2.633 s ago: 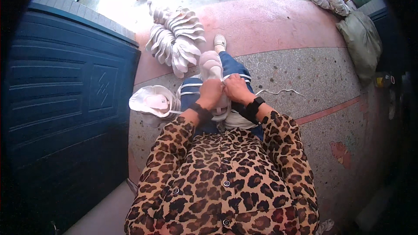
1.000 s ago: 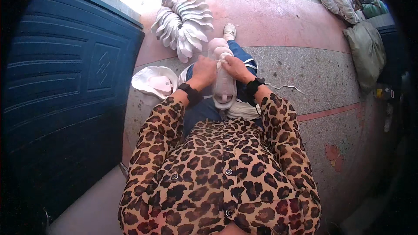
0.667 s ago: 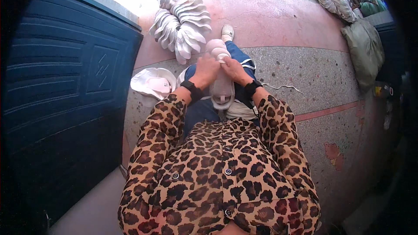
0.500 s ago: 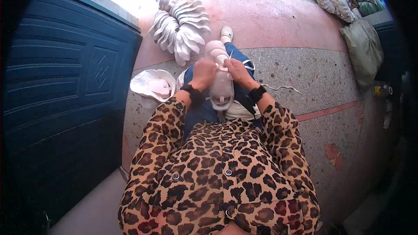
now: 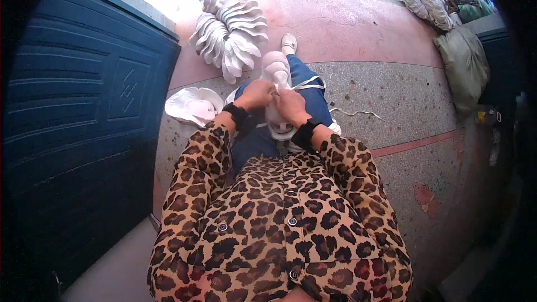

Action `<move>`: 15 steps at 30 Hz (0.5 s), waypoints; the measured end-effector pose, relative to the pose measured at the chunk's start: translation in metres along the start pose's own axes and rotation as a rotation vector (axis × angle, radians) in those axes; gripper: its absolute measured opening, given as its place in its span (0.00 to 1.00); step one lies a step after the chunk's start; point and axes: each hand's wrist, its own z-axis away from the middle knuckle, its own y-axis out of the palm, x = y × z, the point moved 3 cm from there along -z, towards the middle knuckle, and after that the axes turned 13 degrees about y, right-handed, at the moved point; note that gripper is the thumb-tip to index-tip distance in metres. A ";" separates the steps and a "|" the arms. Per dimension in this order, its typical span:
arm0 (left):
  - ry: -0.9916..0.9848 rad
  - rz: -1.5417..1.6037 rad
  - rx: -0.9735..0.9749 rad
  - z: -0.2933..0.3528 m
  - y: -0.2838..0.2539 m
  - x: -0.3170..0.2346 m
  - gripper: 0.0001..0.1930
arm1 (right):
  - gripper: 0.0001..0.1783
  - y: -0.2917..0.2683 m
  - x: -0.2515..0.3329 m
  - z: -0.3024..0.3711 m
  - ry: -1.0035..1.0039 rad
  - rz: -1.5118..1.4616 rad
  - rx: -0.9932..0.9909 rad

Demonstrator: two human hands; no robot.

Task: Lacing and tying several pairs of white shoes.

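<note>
On my lap lies a row of overlapping pale shoe uppers [image 5: 274, 67], the nearest one pointing toward me. My left hand [image 5: 257, 95] and my right hand [image 5: 291, 106] meet over the nearest upper. Both have their fingers closed in a pinch, and the left hand's fingertips touch the right's. A thin white cord [image 5: 309, 83] leads from beside my right hand across my right thigh. What lies between my left fingertips is too small to make out. The heel end of the nearest upper [image 5: 281, 128] shows below my hands, while its middle is partly covered.
A large bundle of white shoe uppers [image 5: 230, 36] lies on the floor ahead to the left. Nearer is a white cloth bag [image 5: 178, 105] with a pale pink piece on it. A loose cord [image 5: 358, 113] lies at right. A blue door [image 5: 84, 78] and a grey-green sack [image 5: 463, 67] flank me.
My hands have come together over the nearest upper; the right has moved left and down. More of the white cord now shows across the right thigh.
</note>
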 end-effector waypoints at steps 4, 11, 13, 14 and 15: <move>0.039 0.088 -0.035 -0.001 -0.002 0.002 0.10 | 0.16 0.005 0.004 -0.002 -0.029 0.122 -0.024; 0.102 0.139 -0.352 0.020 0.008 -0.008 0.11 | 0.11 -0.002 0.008 -0.007 -0.094 0.217 0.072; 0.215 -0.051 -0.395 0.032 0.003 -0.037 0.13 | 0.11 -0.023 -0.006 0.000 -0.192 0.212 0.146; 0.258 -0.153 -0.427 0.042 -0.002 -0.053 0.14 | 0.11 -0.035 -0.016 0.012 -0.273 0.209 0.192; 0.339 -0.220 -0.441 0.053 -0.011 -0.076 0.14 | 0.12 -0.044 -0.029 0.025 -0.347 0.120 0.260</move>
